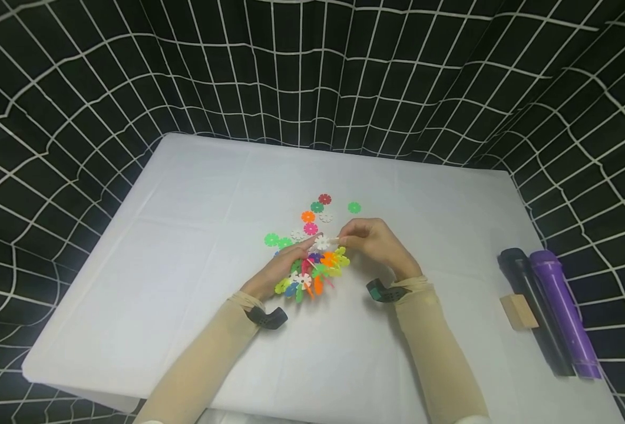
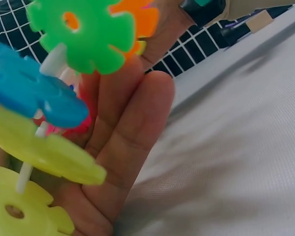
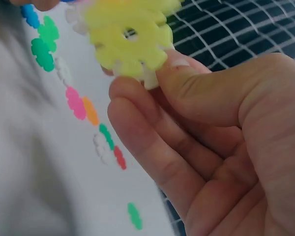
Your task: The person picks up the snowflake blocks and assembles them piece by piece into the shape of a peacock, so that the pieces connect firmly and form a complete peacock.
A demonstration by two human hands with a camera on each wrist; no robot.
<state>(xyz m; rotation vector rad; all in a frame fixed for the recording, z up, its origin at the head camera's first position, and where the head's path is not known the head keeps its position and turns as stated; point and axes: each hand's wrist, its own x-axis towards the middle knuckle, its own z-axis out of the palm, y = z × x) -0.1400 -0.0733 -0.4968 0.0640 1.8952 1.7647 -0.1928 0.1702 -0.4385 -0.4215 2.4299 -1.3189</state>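
A cluster of interlocked plastic snowflake discs [image 1: 320, 271] in many colours sits between the two hands. My left hand [image 1: 277, 272] holds it from the left, its fingers running along the far side. In the left wrist view a green disc [image 2: 98, 46], a blue disc [image 2: 37, 91] and a yellow disc [image 2: 39, 214] stand out in front of those fingers. At the cluster's far edge is a white disc [image 1: 322, 242]. Beside it, my right hand [image 1: 373, 238] pinches a whitish disc [image 3: 151, 80] between thumb and fingers, mostly hidden behind a yellow disc [image 3: 132, 54].
Beyond the hands, loose discs lie on the white table [image 1: 195, 200], among them a red disc [image 1: 325, 199], an orange disc [image 1: 308, 217] and a green disc [image 1: 354, 207]. At the right edge are a black tube [image 1: 540, 312], a purple tube [image 1: 566, 318] and a wooden block [image 1: 519, 312].
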